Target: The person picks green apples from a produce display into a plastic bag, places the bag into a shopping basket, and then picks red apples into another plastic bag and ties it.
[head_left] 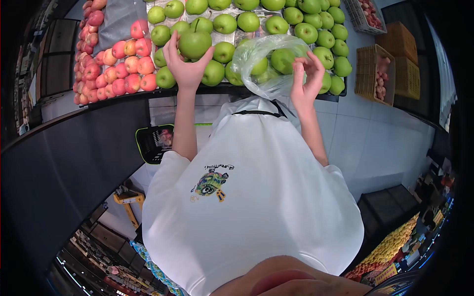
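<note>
My left hand point(189, 71) is closed round a green apple point(194, 44), stem upward, above the rows of green apples point(224, 23). To its right, my right hand point(307, 81) grips the rim of a clear plastic bag point(244, 56) near its fingertips. The bag's mouth is spread wide over the front of the display, and green apples show in or through it; which of them lie inside is hard to tell.
Red apples point(132, 83) lie left of the green ones. A black basket point(148, 143) with green trim stands below the display's front edge. Plastic crates point(365, 74) stand on the floor at the right, and a dark panel point(64, 172) spans the left.
</note>
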A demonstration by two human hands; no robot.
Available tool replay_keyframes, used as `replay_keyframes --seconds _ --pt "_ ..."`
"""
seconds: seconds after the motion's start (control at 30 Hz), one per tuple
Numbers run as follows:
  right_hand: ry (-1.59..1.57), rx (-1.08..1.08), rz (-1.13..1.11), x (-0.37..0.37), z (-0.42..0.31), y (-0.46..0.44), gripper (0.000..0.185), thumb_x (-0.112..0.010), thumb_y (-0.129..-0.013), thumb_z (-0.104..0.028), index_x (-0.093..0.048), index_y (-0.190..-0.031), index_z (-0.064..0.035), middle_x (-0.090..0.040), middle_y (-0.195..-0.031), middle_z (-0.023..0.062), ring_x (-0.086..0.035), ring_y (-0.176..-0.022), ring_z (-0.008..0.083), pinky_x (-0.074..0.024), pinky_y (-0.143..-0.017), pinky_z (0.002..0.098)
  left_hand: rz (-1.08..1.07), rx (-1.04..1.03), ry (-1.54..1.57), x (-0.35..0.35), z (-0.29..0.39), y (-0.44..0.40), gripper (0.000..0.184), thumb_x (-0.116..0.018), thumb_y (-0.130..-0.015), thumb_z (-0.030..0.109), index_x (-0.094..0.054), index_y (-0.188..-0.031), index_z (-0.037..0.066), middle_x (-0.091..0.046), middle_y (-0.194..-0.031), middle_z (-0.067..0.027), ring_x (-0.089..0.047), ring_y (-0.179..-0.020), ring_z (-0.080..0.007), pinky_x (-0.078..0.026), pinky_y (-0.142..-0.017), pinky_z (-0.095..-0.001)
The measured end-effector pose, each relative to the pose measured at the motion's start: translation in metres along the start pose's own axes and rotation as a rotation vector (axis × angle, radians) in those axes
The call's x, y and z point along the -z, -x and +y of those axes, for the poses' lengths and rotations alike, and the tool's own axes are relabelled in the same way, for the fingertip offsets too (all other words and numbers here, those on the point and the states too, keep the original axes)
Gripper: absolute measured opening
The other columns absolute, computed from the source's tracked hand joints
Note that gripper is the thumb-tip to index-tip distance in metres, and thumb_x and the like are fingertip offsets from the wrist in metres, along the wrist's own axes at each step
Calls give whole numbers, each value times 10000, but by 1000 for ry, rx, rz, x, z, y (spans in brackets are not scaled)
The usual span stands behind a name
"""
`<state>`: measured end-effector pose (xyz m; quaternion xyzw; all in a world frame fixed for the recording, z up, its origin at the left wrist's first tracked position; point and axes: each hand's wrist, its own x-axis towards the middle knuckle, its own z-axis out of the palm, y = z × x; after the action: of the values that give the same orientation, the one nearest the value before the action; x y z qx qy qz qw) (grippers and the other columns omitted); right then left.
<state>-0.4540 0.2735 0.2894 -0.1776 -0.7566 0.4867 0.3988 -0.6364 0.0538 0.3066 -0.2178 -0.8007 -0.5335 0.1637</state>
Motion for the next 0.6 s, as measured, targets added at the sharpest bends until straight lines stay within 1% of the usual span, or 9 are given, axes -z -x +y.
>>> replay_keyframes --seconds 0.2,0.27,0.3,0.37,0.4,0.5,0.53,0.57,0.6 --pt "-337 16 -23 1 -11 0 294 -540 -1008 -89 -486 -1274 25 -632 -1031 108 -614 -909 164 -506 -839 307 -182 -132 305 -16 53 16 879 -950 -586 109 -483 -1327 32 -391 -1320 -95 -500 -1217 -221 -536 -1007 -388" --pt "-478 -227 -235 7 -23 -3 298 -492 -1040 -160 -489 -1274 25 -625 -1068 117 -610 -943 175 -498 -872 325 -197 -228 423 -22 65 22 867 -951 -583 101 -469 -1301 42 -400 -1310 -101 -517 -1224 -259 -522 -1028 -422" --pt "-474 -228 -230 6 -28 -5 298 -492 -1040 -160 -489 -1274 25 -625 -1068 117 -610 -943 175 -498 -872 325 -201 -228 427 -27 68 22 867 -951 -583 101 -469 -1301 42 -400 -1310 -101 -517 -1224 -259 -522 -1028 -422" --pt "-790 -347 -345 4 -38 -9 327 -476 -1052 -200 -482 -1292 22 -620 -1111 135 -610 -977 190 -494 -892 347 -113 -513 363 -34 70 21 862 -961 -578 113 -463 -1280 58 -400 -1282 -101 -552 -1204 -321 -541 -1002 -448" --pt "-876 -389 -440 6 -41 -11 463 -492 -1047 -280 -410 -1396 12 -558 -1257 162 -583 -1075 211 -485 -932 364 -108 -576 316 -35 71 22 878 -971 -566 127 -457 -1275 72 -399 -1261 -100 -576 -1181 -364 -559 -975 -468" --pt "-823 -326 -499 0 -56 -8 609 -496 -1039 -366 -301 -1490 -7 -450 -1403 177 -514 -1220 242 -440 -1020 381 -190 -668 373 -37 81 22 911 -976 -554 124 -441 -1290 76 -393 -1264 -106 -576 -1175 -370 -568 -963 -481" --pt "-797 -294 -579 1 -58 -9 712 -488 -1026 -457 -233 -1531 -26 -368 -1485 168 -417 -1340 260 -354 -1112 411 -186 -601 447 -40 83 28 915 -970 -576 165 -432 -1309 61 -439 -1277 -113 -577 -1184 -348 -561 -964 -456" --pt "-795 -295 -575 0 -58 -7 712 -488 -1026 -457 -233 -1531 -26 -368 -1485 168 -417 -1340 260 -354 -1112 411 -188 -601 450 -40 87 33 915 -970 -576 165 -432 -1309 61 -439 -1277 -113 -577 -1184 -348 -561 -964 -456" --pt "-857 -328 -551 -1 -58 -5 716 -482 -1025 -472 -238 -1530 -27 -367 -1491 164 -396 -1362 265 -321 -1132 418 -282 -287 642 -38 91 38 897 -956 -606 189 -428 -1318 50 -471 -1274 -114 -572 -1198 -331 -551 -970 -443"
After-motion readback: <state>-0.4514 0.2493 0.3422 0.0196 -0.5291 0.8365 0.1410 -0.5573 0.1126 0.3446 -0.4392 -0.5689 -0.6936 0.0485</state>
